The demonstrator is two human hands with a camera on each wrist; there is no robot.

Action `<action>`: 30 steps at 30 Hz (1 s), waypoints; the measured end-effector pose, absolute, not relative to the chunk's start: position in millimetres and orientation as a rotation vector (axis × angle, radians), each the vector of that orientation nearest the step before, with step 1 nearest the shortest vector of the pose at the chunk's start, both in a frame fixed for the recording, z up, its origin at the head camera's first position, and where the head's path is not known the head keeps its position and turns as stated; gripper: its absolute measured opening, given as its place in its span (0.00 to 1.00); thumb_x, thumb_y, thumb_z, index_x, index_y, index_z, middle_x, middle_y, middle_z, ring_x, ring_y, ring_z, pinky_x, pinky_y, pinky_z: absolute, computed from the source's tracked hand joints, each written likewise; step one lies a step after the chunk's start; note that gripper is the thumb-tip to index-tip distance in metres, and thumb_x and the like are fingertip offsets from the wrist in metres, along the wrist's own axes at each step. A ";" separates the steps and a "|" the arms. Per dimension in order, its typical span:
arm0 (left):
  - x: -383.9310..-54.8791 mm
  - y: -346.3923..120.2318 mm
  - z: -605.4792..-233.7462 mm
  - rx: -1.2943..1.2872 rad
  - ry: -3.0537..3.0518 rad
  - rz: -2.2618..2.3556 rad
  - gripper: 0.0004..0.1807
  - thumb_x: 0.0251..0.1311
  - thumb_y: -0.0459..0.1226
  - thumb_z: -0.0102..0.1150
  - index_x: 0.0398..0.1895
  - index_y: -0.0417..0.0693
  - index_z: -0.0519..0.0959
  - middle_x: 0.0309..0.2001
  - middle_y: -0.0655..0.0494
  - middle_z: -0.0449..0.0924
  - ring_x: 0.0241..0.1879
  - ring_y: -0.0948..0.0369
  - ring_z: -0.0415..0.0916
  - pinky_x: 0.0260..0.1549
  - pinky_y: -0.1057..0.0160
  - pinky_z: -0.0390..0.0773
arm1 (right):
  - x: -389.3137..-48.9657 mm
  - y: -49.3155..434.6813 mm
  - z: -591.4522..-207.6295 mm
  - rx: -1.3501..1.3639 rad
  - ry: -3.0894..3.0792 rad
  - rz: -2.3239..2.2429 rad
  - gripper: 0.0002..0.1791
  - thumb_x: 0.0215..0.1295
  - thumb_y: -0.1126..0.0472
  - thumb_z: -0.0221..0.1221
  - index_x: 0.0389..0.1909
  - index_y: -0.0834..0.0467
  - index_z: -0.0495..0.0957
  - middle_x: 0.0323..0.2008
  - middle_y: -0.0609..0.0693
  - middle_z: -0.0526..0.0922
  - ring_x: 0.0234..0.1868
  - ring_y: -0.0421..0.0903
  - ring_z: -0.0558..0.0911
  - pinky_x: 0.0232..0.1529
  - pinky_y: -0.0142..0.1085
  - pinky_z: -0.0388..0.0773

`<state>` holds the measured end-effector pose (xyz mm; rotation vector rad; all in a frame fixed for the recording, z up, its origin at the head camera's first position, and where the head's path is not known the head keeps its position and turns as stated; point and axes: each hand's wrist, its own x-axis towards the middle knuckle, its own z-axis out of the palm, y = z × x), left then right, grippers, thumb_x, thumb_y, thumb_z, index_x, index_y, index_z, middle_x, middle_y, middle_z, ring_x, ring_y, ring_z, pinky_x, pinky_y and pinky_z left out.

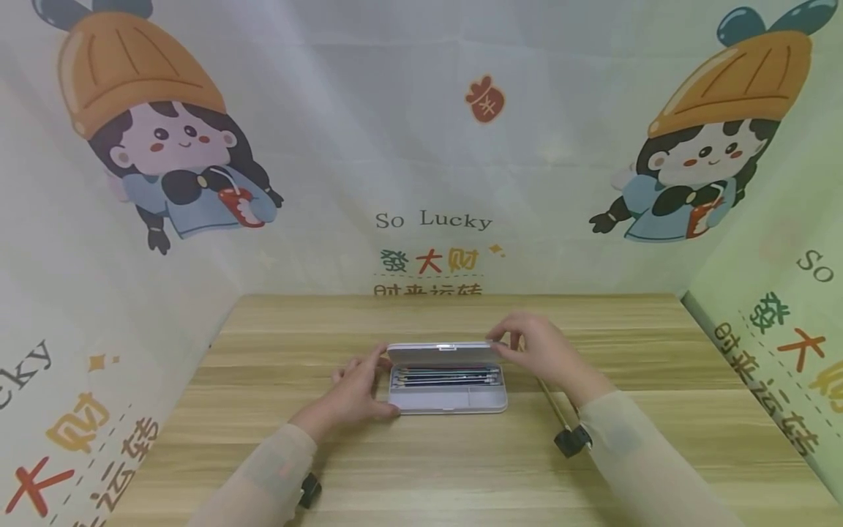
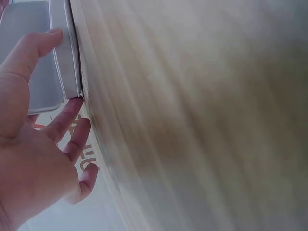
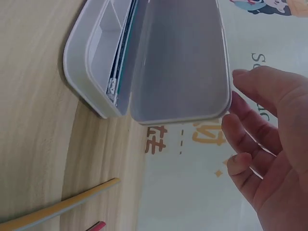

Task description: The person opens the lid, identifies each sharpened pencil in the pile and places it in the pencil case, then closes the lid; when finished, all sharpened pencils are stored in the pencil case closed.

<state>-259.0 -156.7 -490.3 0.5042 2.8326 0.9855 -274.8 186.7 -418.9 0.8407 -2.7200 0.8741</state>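
A pale pencil case (image 1: 428, 400) stands on the table with its hinged lid (image 1: 421, 356) raised. Several pencils (image 1: 448, 378) lie side by side in its rear compartment; the front part is divided by a thin wall. My left hand (image 1: 349, 394) grips the case's left end, thumb at the front corner and fingers toward the back. In the left wrist view, its thumb presses the case's side wall (image 2: 65, 57). My right hand (image 1: 543, 353) holds the upper right corner of the lid, with thumb and bent fingers at the lid's edge (image 3: 226, 82) in the right wrist view.
Right of the case, a yellowish stick (image 1: 552, 401) lies on the wooden table (image 1: 421, 468), partly under the right forearm. A red-tipped stick (image 3: 98, 226) shows beside it in the right wrist view. Black blocks sit at both sleeves. A printed cloth (image 1: 329, 146) hangs behind.
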 end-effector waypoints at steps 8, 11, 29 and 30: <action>-258.2 -158.7 -489.1 0.524 2.811 1.004 0.52 0.40 0.42 0.84 0.72 0.61 0.66 0.68 0.52 0.77 0.62 0.47 0.66 0.63 0.40 0.49 | -270.5 194.6 -439.6 0.960 -2.731 0.998 0.04 0.60 0.61 0.73 0.35 0.49 0.89 0.35 0.42 0.86 0.28 0.35 0.75 0.30 0.30 0.74; -258.4 -160.0 -488.1 0.540 2.795 1.017 0.47 0.42 0.42 0.84 0.69 0.63 0.69 0.70 0.54 0.75 0.63 0.47 0.65 0.62 0.41 0.48 | -268.0 195.6 -447.7 0.977 -2.762 1.056 0.05 0.58 0.59 0.74 0.34 0.47 0.88 0.37 0.41 0.86 0.30 0.37 0.77 0.33 0.33 0.77; -265.2 -163.5 -483.3 0.594 2.765 0.911 0.37 0.53 0.58 0.74 0.66 0.65 0.74 0.71 0.55 0.74 0.61 0.51 0.65 0.58 0.43 0.51 | -257.5 188.2 -468.8 0.761 -2.935 1.046 0.18 0.50 0.50 0.79 0.42 0.47 0.87 0.65 0.63 0.79 0.63 0.64 0.79 0.65 0.62 0.72; -265.5 -163.5 -483.9 0.595 2.762 0.916 0.36 0.54 0.57 0.74 0.66 0.64 0.74 0.71 0.55 0.74 0.61 0.50 0.66 0.59 0.42 0.51 | -257.7 188.2 -469.7 0.768 -2.926 1.045 0.18 0.49 0.51 0.80 0.41 0.47 0.87 0.65 0.64 0.79 0.63 0.64 0.79 0.65 0.62 0.72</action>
